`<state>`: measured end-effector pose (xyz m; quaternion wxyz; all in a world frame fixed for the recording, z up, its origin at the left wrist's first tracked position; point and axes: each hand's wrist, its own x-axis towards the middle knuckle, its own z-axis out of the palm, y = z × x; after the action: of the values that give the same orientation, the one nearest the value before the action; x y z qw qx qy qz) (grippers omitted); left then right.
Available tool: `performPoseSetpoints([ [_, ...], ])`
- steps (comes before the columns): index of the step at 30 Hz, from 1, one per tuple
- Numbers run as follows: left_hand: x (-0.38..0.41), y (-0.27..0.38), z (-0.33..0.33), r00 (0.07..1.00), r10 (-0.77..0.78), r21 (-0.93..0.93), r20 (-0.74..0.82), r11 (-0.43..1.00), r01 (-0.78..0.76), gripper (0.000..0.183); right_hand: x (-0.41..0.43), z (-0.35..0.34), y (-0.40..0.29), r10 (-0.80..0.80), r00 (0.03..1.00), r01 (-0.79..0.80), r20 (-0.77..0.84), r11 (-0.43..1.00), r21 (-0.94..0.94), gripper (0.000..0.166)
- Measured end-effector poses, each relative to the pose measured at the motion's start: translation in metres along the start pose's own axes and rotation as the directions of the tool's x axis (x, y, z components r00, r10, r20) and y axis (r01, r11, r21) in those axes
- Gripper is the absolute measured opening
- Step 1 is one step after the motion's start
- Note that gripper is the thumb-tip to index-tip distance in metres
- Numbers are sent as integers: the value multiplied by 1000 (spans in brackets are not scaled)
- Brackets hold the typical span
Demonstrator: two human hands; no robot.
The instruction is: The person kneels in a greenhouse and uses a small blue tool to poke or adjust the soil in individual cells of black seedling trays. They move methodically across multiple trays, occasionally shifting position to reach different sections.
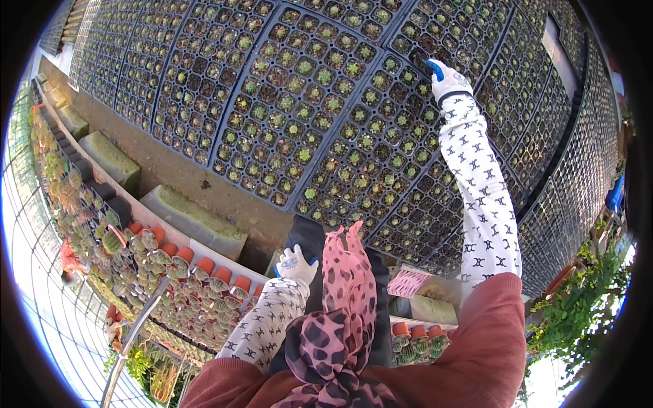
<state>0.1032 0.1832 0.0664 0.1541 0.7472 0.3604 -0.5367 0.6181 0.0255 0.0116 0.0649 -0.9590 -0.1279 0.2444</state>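
Note:
Black plastic plug trays (301,107) filled with small green succulent seedlings lie in rows before me. My right hand (449,79), in a white and blue glove, reaches out to a tray's corner, near the seam between trays. Its fingertips are at a dark cell; whether they pinch anything is too small to tell. My left hand (297,265), in a matching glove, rests on or just over my dark-clothed leg, fingers bent and somewhat apart, with nothing seen in it. A pink spotted scarf (349,275) hangs down between my arms.
Concrete blocks (194,219) topped with moss line the soil strip at the left. Beyond them stand potted cacti in orange pots (204,268). A metal pole (133,336) rises at the lower left. Leafy vines (576,306) are at the right, and a pink slotted item (408,281) lies near my legs.

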Motion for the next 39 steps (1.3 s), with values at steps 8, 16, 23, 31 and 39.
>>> performPoseSetpoints([
  [8,-21,18,-32,998,-40,42,-39,998,42,70,-2,4,5,0,1000,0,-30,1000,4,40],
  [16,-7,5,-10,1000,-28,1,9,1000,28,70,-6,7,4,65,997,-66,34,998,4,40],
  [23,-10,7,-10,999,-19,49,-37,999,21,73,-10,15,7,-20,999,19,-26,999,-44,41],
  [31,-19,13,-24,998,-28,55,-48,998,31,76,-1,7,-2,30,999,-30,-23,1000,8,39],
  [39,-4,4,-2,999,-49,51,-6,997,50,75,-36,15,23,43,996,-36,-77,995,90,39],
])
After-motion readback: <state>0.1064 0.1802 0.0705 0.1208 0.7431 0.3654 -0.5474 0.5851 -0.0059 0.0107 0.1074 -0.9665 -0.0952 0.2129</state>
